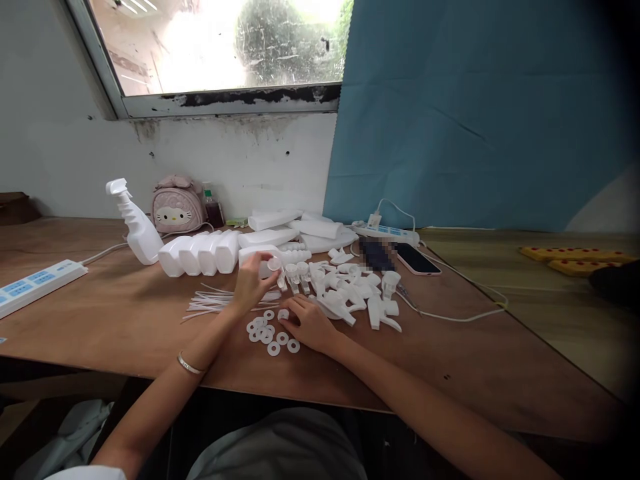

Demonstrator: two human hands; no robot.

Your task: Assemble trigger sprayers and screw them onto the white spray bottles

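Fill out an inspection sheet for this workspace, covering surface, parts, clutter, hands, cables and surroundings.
Surface: brown tabletop, mostly covered around its middle.
Job's things: piled spray heads, loose washers, thin tubes, white bottles; one bottle fitted with a spray head.
Clutter: pink bag, phone.
Left grip: holding a spray head.
Right grip: fingertips at a small white piece; whether pinched is unclear.
Cables: white cable trailing at right; left power strip, back power strip.
Surroundings: window, blue sheet.
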